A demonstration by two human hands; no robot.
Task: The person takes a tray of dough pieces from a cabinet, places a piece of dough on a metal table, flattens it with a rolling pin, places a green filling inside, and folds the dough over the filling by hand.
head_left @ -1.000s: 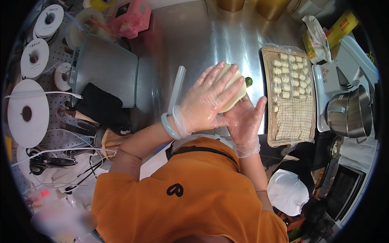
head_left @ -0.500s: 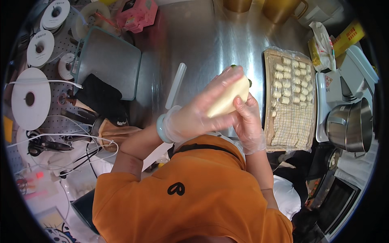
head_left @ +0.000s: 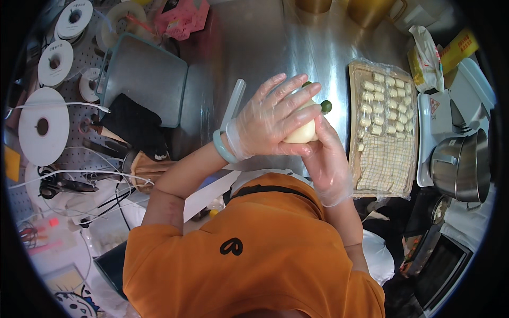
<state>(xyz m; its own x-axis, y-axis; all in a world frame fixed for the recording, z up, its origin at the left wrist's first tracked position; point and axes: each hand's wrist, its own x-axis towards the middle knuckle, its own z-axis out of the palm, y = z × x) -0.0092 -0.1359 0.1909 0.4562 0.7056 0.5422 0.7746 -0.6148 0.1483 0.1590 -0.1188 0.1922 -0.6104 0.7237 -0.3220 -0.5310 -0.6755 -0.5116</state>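
Gloved left hand [head_left: 273, 119] and right hand [head_left: 326, 159] close around one dough lump [head_left: 302, 132], held above the steel counter [head_left: 265, 47]. To the right, a tray [head_left: 383, 164] holds rows of shaped pieces [head_left: 379, 103]; its lower half is unfilled.

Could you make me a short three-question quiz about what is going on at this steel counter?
1. True or false: both hands wear clear gloves.
2. What do the left hand and right hand press between them? A) a pale dough roll B) a metal pot C) a tape reel
3. On which side of the hands does the tray of small dough pieces lie?

Key: 1 true. 2 A, the pale dough roll. 3 the person's right.
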